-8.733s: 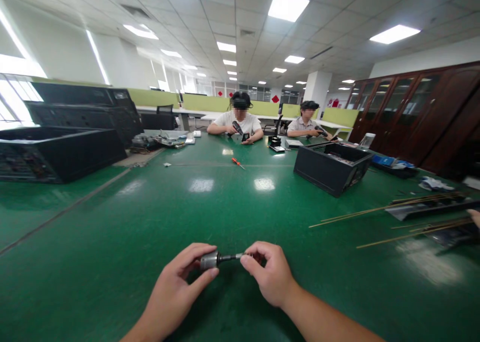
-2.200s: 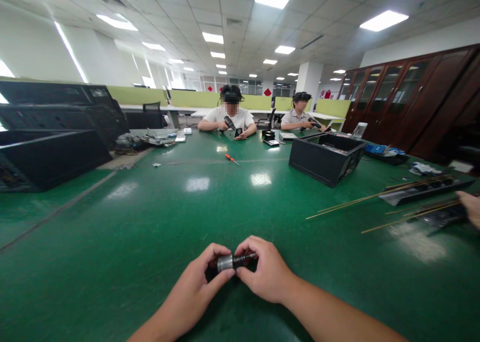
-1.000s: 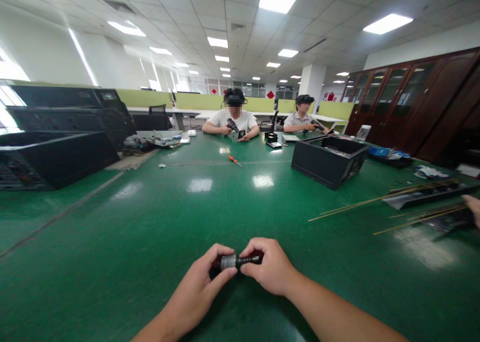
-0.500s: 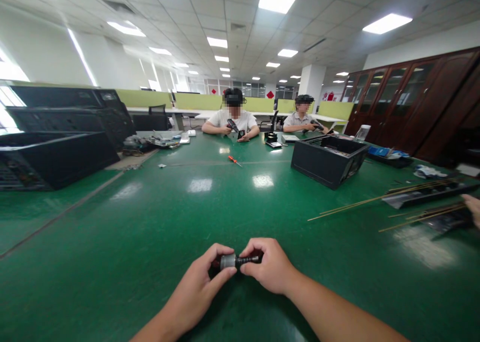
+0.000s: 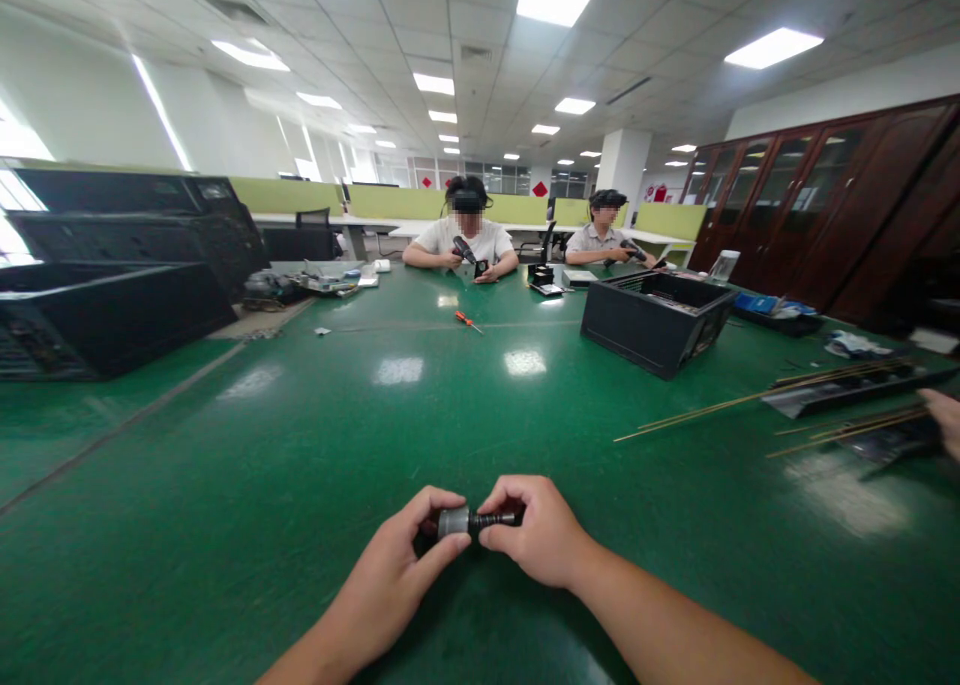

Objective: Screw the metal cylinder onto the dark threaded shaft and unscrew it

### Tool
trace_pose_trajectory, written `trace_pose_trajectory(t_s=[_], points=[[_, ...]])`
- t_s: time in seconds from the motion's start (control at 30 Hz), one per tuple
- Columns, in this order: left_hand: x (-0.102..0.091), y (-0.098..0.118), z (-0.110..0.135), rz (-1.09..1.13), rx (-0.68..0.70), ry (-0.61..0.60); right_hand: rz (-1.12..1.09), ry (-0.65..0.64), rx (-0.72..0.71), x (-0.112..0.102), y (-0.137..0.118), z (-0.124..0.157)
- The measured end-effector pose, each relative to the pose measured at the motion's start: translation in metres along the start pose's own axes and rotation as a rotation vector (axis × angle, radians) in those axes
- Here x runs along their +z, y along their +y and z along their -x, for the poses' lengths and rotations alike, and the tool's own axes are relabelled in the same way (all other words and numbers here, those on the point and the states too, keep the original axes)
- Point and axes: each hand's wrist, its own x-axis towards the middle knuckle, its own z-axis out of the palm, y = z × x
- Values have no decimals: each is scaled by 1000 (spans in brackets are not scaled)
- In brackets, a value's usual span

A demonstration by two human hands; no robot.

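Low in the middle of the view is a small part with a silver cylinder body (image 5: 453, 522) and a thin dark ribbed shaft (image 5: 495, 519); it looks like a small motor. It lies level, the shaft pointing right. My left hand (image 5: 409, 555) is closed round the cylinder, thumb below and fingers above. Thumb and fingers of my right hand (image 5: 536, 533) pinch the shaft near where it meets the body. Its far end reaches into the curl of that hand, and my left fingers hide the body's back end.
Ahead on the green table (image 5: 337, 415) lies an orange screwdriver (image 5: 466, 320). An open black computer case (image 5: 652, 325) stands right of it; more cases (image 5: 112, 315) are at left. Long thin rods (image 5: 690, 417) lie right, near another person's hand (image 5: 943, 420). Two people sit opposite.
Hardly anything differs. Both hands keep the same hold on the part, and the whole view has shifted very slightly. The thin rods near the other person's hand at right have moved a little.
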Motion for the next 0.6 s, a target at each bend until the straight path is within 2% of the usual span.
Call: trace_pose_trajectory(t_s=[0.23, 0.6], points=[[-1, 4, -1, -5, -4, -7, -9, -9, 11, 0, 0, -1], [-2, -6, -3, 43, -22, 18, -46, -5, 18, -3, -2, -1]])
